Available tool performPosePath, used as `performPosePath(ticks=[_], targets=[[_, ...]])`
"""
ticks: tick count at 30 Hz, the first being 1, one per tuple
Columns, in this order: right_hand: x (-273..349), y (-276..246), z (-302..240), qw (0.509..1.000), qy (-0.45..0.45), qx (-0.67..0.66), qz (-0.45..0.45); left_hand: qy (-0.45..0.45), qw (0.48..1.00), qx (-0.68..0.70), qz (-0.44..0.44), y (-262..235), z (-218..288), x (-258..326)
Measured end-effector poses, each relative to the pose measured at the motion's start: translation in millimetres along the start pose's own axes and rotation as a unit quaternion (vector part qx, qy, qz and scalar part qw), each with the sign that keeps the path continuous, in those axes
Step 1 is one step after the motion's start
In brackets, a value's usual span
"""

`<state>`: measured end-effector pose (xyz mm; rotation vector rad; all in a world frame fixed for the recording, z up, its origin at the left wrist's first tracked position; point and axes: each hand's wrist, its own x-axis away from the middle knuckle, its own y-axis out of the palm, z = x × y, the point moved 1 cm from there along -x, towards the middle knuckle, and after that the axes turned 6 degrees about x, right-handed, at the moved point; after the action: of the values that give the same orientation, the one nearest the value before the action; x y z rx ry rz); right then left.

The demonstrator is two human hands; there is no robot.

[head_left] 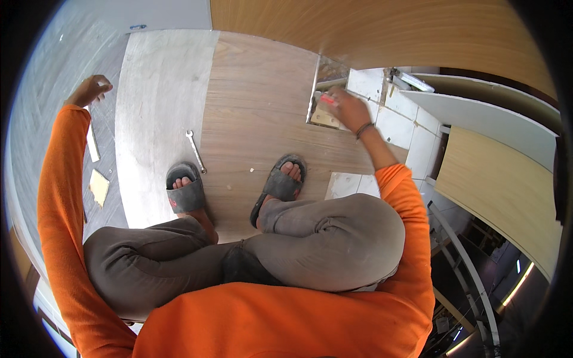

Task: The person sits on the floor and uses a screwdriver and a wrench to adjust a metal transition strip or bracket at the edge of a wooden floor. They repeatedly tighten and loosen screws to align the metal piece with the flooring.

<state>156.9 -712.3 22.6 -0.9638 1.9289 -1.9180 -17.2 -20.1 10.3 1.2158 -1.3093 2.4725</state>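
My left hand (89,91) hangs at the far left above a grey streaked surface, fingers loosely bent and apart, nothing seen in them. My right hand (351,109) reaches out at the right, somewhat blurred, its fingers closed on a small red object (327,99) whose kind I cannot make out. Beneath that hand is a shallow recess with a pale edge (310,107), partly covered by my fingers; a light piece with small holes (324,117) lies in it. A combination wrench (195,152) rests on the wood-look floor, left of centre, between my hands.
My sandalled feet (185,186) stand on the wood-look panels. White tiles (394,128) and a metal tool (412,80) are at the right, beside wooden boards (495,185). A tan wooden panel (382,30) rises at the back. Broken offcuts (99,187) lie left; a metal frame (471,274) stands lower right.
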Motion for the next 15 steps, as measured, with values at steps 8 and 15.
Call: performPosePath(ticks=[8,15], targets=[[-50,-54,63,0.977,0.067,0.194,-0.051,0.011,1.0,-0.015,0.02,-1,23,-3],[-55,-54,64,0.982,0.078,0.171,-0.023,-0.008,0.999,-0.019,0.027,-4,12,8]])
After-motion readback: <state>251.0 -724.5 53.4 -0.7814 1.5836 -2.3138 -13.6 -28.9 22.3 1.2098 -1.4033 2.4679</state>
